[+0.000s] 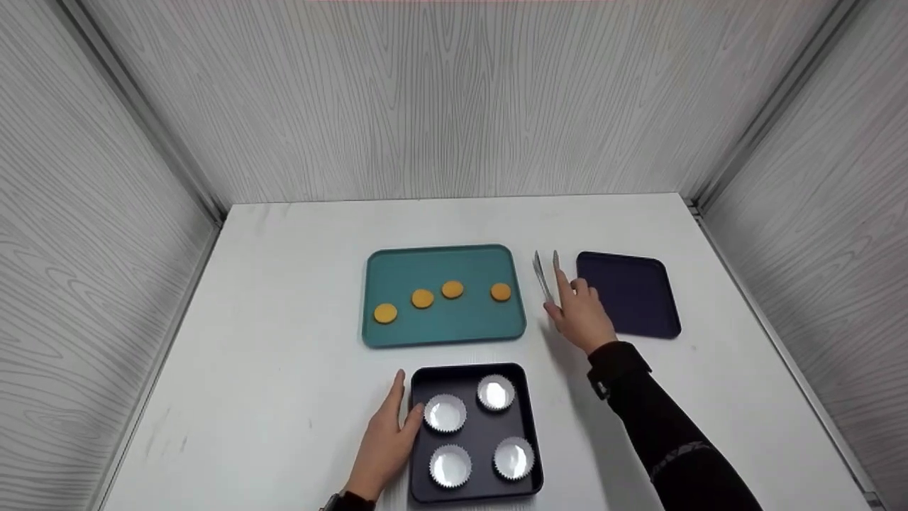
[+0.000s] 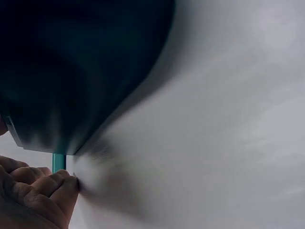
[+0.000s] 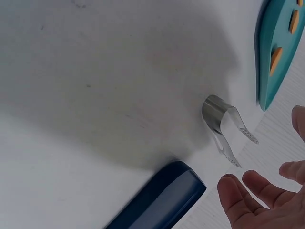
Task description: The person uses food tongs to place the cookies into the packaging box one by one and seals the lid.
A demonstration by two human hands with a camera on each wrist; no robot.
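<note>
One pair of tongs (image 3: 217, 112) sits between the teal tray (image 1: 468, 326) and navy tray (image 1: 628, 294); the right-wrist view, unlike the head view, shows a gap to my right hand (image 1: 583, 319), fingers parted, holding nothing. My left hand (image 1: 386, 436), fingers extended, touches the cup tray (image 1: 479, 427).

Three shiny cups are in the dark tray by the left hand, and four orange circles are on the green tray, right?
Not quite: the head view shows four shiny cups in the dark tray, not three. The rest is right.
</note>
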